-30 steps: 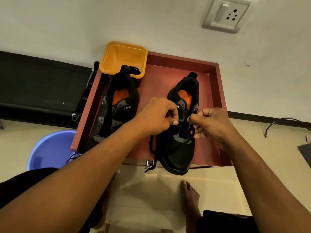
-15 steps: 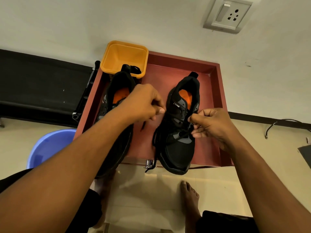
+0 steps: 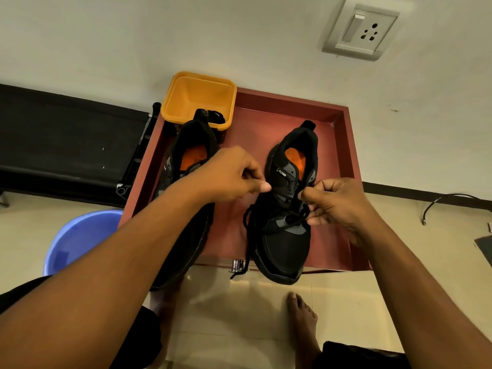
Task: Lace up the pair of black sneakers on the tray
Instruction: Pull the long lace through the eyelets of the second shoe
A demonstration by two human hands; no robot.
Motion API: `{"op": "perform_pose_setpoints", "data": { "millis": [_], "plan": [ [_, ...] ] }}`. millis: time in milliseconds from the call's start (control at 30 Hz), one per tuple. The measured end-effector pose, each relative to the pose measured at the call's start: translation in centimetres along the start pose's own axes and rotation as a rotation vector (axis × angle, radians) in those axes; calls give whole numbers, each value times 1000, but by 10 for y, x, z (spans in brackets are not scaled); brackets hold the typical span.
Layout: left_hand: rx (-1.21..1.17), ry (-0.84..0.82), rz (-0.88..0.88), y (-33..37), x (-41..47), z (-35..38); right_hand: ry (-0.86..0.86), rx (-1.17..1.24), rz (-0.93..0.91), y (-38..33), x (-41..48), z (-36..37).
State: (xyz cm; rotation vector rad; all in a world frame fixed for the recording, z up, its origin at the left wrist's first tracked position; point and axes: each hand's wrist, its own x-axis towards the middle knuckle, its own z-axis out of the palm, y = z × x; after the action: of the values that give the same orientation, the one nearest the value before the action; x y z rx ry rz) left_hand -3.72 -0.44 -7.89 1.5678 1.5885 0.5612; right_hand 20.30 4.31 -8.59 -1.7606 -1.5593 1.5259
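Your right hand (image 3: 338, 203) is pinching the black lace (image 3: 292, 217) over the right sneaker (image 3: 287, 246), fingers curled. Your left hand (image 3: 231, 177) is pinching the lace at that shoe's other side, forearm crossing the left sneaker (image 3: 191, 153). Both shoes are sitting in the red tray (image 3: 343, 155), toes overhanging its near edge. A yellow tub (image 3: 199, 97) is occupying the far left corner by the wall, and a blue basin (image 3: 80, 241) is standing on the floor at left.

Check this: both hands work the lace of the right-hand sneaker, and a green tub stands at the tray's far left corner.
The colour is wrong: the head view shows the tub is orange, not green. Otherwise right: left hand and right hand work the lace of the right-hand sneaker, tub at the far left corner of the tray.
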Motion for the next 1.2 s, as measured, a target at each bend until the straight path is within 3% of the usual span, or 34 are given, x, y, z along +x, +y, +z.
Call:
{"op": "perform_pose_setpoints", "data": {
  "millis": [100, 267, 433, 600, 733, 800, 867, 1033, 1200],
  "plan": [
    [-25, -45, 38, 8, -1, 11, -2, 5, 1, -2, 0, 1],
    [151, 118, -26, -11, 4, -15, -18, 20, 8, -3, -1, 2],
    [39, -23, 74, 7, 1, 9, -13, 5, 1, -4, 0, 3],
    [111, 167, 11, -4, 3, -14, -24, 27, 20, -2, 0, 3],
    [207, 38, 77, 5, -3, -1, -13, 11, 28, -2, 2, 3],
    [144, -7, 106, 11, -3, 13, -4, -15, 23, -3, 4, 6],
    [94, 2, 130, 16, -2, 19, 4, -27, 20, -4, 5, 7],
    [259, 132, 60, 4, 2, -8, -14, 12, 37, -4, 3, 5],
    [114, 8, 91, 13, -5, 12, -13, 2, 38, -5, 4, 7]
  ]
}}
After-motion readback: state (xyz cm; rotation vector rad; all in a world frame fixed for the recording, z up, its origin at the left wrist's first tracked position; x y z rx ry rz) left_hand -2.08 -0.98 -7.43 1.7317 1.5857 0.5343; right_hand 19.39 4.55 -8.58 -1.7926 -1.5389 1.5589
